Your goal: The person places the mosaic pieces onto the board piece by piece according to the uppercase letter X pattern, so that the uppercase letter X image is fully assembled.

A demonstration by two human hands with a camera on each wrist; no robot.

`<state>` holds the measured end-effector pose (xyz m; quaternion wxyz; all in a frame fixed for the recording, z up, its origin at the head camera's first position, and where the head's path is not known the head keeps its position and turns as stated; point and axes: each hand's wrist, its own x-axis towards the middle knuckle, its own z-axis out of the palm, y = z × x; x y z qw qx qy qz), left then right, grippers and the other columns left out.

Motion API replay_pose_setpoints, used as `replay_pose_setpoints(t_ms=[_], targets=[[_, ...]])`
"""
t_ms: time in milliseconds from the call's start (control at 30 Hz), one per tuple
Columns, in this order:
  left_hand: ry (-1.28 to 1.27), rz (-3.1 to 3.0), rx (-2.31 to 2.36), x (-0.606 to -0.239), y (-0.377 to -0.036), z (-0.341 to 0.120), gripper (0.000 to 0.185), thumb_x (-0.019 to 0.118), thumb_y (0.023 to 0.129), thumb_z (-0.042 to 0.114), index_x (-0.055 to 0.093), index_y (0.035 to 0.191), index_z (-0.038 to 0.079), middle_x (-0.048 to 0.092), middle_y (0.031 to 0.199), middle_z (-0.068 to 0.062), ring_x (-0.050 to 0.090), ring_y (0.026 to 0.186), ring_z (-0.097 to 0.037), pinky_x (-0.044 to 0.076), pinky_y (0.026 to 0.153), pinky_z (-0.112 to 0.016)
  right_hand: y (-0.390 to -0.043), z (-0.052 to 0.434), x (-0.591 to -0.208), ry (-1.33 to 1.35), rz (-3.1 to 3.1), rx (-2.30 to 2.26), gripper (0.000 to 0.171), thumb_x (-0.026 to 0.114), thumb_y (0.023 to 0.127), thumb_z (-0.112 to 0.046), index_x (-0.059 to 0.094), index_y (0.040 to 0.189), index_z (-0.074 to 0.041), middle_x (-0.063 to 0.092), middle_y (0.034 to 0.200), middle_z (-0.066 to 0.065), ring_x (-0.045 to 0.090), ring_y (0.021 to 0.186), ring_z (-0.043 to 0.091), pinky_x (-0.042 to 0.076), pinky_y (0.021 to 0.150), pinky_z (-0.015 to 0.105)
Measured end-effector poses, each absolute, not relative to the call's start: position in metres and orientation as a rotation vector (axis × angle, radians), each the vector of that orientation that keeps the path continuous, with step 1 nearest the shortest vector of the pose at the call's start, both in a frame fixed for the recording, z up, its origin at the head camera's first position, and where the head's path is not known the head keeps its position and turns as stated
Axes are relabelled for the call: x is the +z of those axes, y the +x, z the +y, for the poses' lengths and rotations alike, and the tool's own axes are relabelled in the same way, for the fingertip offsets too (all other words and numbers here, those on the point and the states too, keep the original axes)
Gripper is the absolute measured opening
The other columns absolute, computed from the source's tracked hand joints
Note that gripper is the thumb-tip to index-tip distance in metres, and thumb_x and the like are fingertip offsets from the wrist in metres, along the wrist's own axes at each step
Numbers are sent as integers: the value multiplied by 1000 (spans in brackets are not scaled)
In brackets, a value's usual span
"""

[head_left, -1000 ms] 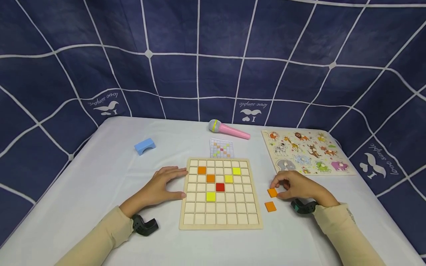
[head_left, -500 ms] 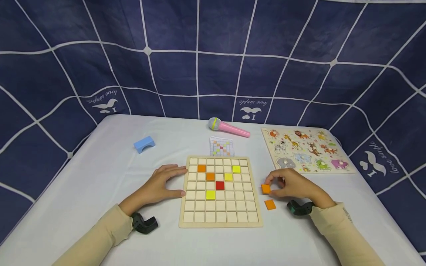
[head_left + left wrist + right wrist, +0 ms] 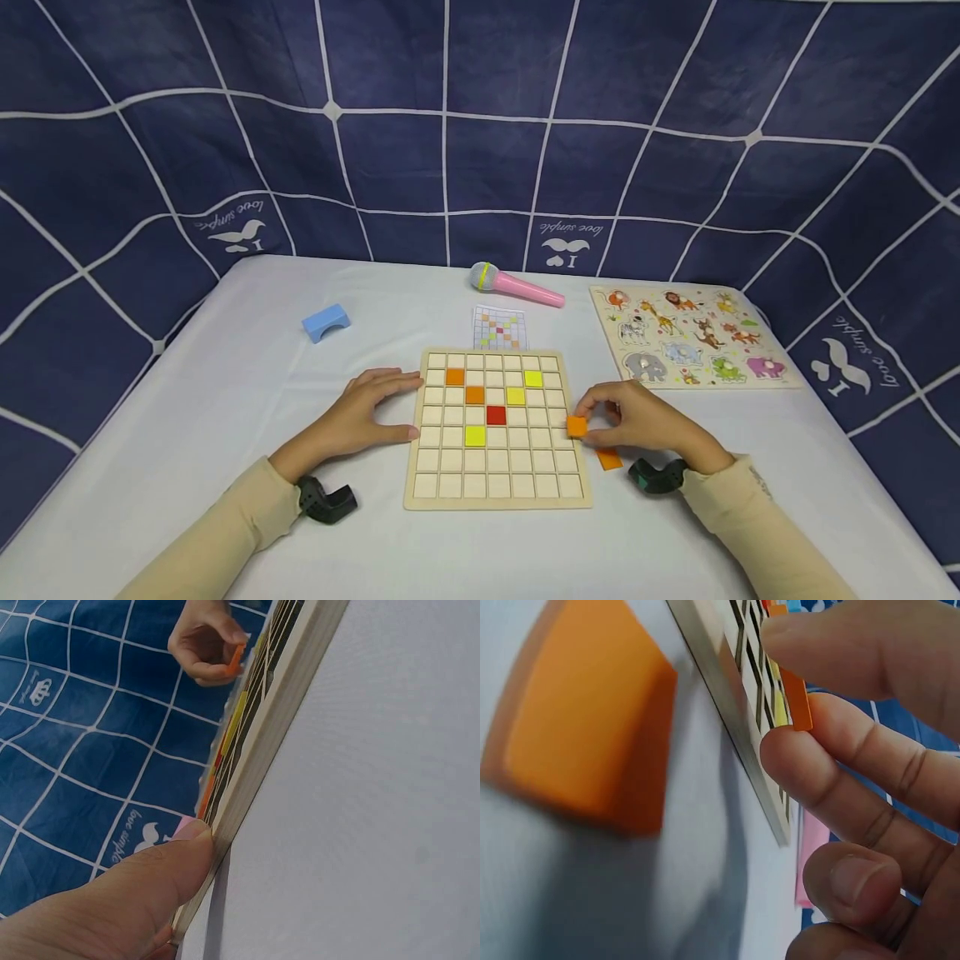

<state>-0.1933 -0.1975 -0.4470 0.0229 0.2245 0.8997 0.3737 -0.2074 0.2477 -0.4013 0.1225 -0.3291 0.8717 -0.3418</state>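
A wooden grid board (image 3: 497, 500) lies on the white table, with orange, yellow and red tiles set in some cells. My right hand (image 3: 633, 421) pinches an orange tile (image 3: 576, 426) between thumb and fingers, at the board's right edge; the same tile (image 3: 796, 697) shows edge-on in the right wrist view and the tile (image 3: 235, 658) far off in the left wrist view. Another orange tile (image 3: 609, 457) (image 3: 585, 742) lies flat on the table beside that hand. My left hand (image 3: 360, 417) rests against the board's left edge, thumb (image 3: 142, 877) pressed to the wooden rim (image 3: 285, 712).
A small pattern card (image 3: 499, 328) lies just behind the board. A pink toy microphone (image 3: 517, 287) lies further back. An animal peg puzzle (image 3: 690, 333) sits at the right, and a blue arch block (image 3: 326, 322) at the left. A dark blue grid cloth (image 3: 480, 125) surrounds the table.
My right hand lifted an orange tile off the table and carried it left to the board's right edge. The second orange tile stayed put. My left hand kept still.
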Motion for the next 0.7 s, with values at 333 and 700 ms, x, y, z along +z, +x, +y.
replay_pose_setpoints(t_ms=[333, 700], targets=[[688, 2781, 1151, -447, -192, -198, 75, 94, 85, 32, 65, 149, 7, 59, 157, -16, 39, 149, -48, 26, 116, -71, -209, 229, -402, -1023, 2556, -962, 20, 91, 88, -12, 77, 103, -12, 67, 90, -4, 44, 65, 4, 39, 63, 25], [693, 2779, 1150, -446, -193, -198, 75, 94, 85, 33, 65, 150, 6, 58, 157, -16, 39, 150, -47, 26, 117, -71, -211, 210, -398, -1017, 2562, -952, 21, 92, 87, -13, 78, 102, -12, 64, 85, -3, 43, 63, 5, 39, 62, 26]])
